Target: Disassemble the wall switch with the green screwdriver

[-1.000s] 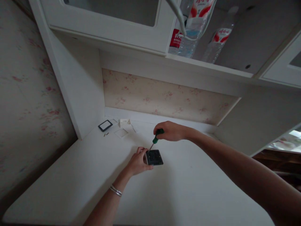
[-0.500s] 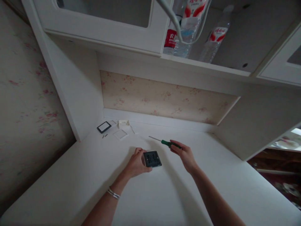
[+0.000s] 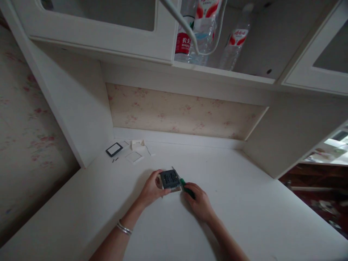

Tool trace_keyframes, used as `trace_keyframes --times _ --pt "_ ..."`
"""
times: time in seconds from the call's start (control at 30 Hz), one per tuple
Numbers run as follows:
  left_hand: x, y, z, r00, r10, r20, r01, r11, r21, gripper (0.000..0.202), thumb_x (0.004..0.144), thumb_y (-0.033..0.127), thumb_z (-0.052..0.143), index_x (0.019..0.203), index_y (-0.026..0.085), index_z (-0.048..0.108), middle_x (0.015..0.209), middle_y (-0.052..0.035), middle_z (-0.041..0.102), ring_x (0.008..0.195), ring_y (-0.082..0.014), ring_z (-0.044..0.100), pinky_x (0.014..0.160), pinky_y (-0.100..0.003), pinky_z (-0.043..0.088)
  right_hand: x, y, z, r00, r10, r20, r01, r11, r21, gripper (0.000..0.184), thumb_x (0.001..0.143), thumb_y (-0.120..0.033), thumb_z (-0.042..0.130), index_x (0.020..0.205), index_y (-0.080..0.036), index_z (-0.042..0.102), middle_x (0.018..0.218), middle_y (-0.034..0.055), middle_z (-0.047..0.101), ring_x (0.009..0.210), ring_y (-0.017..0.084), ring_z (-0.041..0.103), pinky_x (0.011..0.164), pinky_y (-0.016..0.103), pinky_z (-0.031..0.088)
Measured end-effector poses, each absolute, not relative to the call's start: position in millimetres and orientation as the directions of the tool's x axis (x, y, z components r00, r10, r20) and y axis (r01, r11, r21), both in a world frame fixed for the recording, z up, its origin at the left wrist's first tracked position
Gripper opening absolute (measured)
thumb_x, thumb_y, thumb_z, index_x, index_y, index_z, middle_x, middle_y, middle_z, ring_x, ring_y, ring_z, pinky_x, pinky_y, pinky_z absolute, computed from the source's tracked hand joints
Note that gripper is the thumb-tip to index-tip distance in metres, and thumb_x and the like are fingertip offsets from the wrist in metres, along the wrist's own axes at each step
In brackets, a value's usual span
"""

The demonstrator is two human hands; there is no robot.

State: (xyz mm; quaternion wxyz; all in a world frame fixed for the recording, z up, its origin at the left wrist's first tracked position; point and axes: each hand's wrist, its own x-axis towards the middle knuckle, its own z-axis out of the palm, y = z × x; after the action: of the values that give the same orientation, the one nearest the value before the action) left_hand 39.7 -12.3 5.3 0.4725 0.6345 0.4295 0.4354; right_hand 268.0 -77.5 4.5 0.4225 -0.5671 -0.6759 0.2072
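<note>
My left hand (image 3: 151, 188) grips a wall socket (image 3: 170, 179) by its left side, thumb at the near edge and fingers at the far edge. The socket has a dark square face with slots and a pale body below it. My right hand (image 3: 199, 199) is closed round the green handle of a screwdriver (image 3: 187, 189). The metal shaft lies along the socket's right edge, pointing away from me. Whether the shaft touches the socket I cannot tell.
On the white desk (image 3: 114, 214), at the back left, lie a dark-rimmed frame (image 3: 114, 149), a thin square frame (image 3: 134, 157), two small dark pieces (image 3: 115, 160) and a white box-like part (image 3: 137, 144). Overhead, a cabinet shelf holds plastic bottles (image 3: 236, 40) and a hanging cable (image 3: 187, 27).
My right hand has brought the screwdriver left and nearer, from apart to beside the socket's right edge. The socket is now tilted, showing more of its pale body. The view has shifted slightly.
</note>
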Motion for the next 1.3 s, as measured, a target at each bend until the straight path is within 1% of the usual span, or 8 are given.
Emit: trace_keyframes --times 0.17,0.3,0.47,0.6,0.73,0.8,1.0,1.3 --pt "39 -18 9 0.263 0.947 0.186 0.058 -0.208 0.976 0.080 0.057 0.027 0.081 0.127 0.018 0.046 0.108 -0.0072 0.061 0.095 -0.0218 0.055 0.082 -0.031 0.045 250 -63 14 0.183 0.902 0.391 0.521 0.248 -0.817 0.025 0.085 -0.040 0.054 0.093 -0.023 0.072 0.097 0.0079 0.068 0.093 0.025 0.061 0.088 0.039 0.045" --pt "36 -23 18 0.249 0.947 0.206 0.038 -0.222 0.974 0.083 0.058 0.030 0.081 0.132 0.017 0.044 0.113 -0.0099 0.059 0.098 -0.0233 0.055 0.083 -0.031 0.043 229 -47 23 0.296 0.920 0.256 0.197 0.204 -0.959 0.034 0.082 -0.048 0.058 0.098 -0.021 0.071 0.102 0.0072 0.069 0.095 0.025 0.061 0.087 0.035 0.046" --pt "33 -22 19 0.238 0.949 0.205 -0.055 -0.198 0.979 0.090 0.060 0.031 0.082 0.138 0.018 0.040 0.124 -0.0124 0.055 0.099 -0.0236 0.055 0.081 -0.031 0.047 206 -43 28 0.168 0.985 0.046 -0.242 0.086 -0.967 0.041 0.080 -0.053 0.060 0.095 -0.017 0.073 0.097 0.0059 0.070 0.092 0.024 0.062 0.080 0.032 0.048" --pt "37 -21 19 0.248 0.950 0.189 -0.128 -0.161 0.979 0.087 0.063 0.031 0.080 0.139 0.019 0.039 0.129 -0.0119 0.053 0.100 -0.0232 0.056 0.080 -0.031 0.050 201 -47 28 0.090 0.996 0.017 -0.429 0.054 -0.901 0.036 0.081 -0.048 0.063 0.096 -0.017 0.072 0.100 0.0069 0.069 0.091 0.023 0.061 0.082 0.032 0.048" --pt "40 -25 24 0.288 0.955 0.077 -0.151 -0.034 0.988 0.086 0.066 0.034 0.078 0.140 0.019 0.038 0.117 -0.0109 0.062 0.096 -0.0245 0.061 0.075 -0.031 0.053 203 -49 28 0.102 0.995 -0.014 -0.482 0.037 -0.875 0.033 0.078 -0.044 0.067 0.098 -0.017 0.071 0.102 0.0077 0.069 0.092 0.023 0.061 0.081 0.032 0.049" --pt "41 -25 26 0.288 0.956 0.051 -0.168 -0.002 0.986 0.082 0.068 0.035 0.076 0.139 0.018 0.040 0.113 -0.0106 0.065 0.096 -0.0250 0.063 0.078 -0.033 0.053 204 -50 28 0.121 0.992 -0.029 -0.483 0.033 -0.875 0.034 0.078 -0.045 0.067 0.098 -0.017 0.071 0.103 0.0079 0.069 0.092 0.023 0.062 0.081 0.032 0.049" --pt "39 -21 25 0.155 0.986 0.067 -0.155 -0.042 0.987 0.048 0.076 0.038 0.068 0.118 0.016 0.062 0.111 -0.0073 0.069 0.103 -0.0244 0.062 0.095 -0.037 0.047 203 -52 27 0.082 0.997 -0.010 -0.504 0.032 -0.863 0.034 0.080 -0.043 0.065 0.102 -0.018 0.070 0.108 0.0077 0.068 0.098 0.023 0.061 0.086 0.034 0.048" --pt "38 -19 22 0.140 0.987 0.077 -0.160 -0.055 0.986 0.041 0.077 0.033 0.068 0.113 0.016 0.064 0.108 -0.0080 0.070 0.099 -0.0238 0.064 0.091 -0.036 0.048 201 -49 16 0.059 0.998 -0.025 -0.529 0.010 -0.849 0.040 0.081 -0.044 0.066 0.112 -0.018 0.066 0.117 0.0064 0.064 0.106 0.023 0.058 0.094 0.036 0.045"
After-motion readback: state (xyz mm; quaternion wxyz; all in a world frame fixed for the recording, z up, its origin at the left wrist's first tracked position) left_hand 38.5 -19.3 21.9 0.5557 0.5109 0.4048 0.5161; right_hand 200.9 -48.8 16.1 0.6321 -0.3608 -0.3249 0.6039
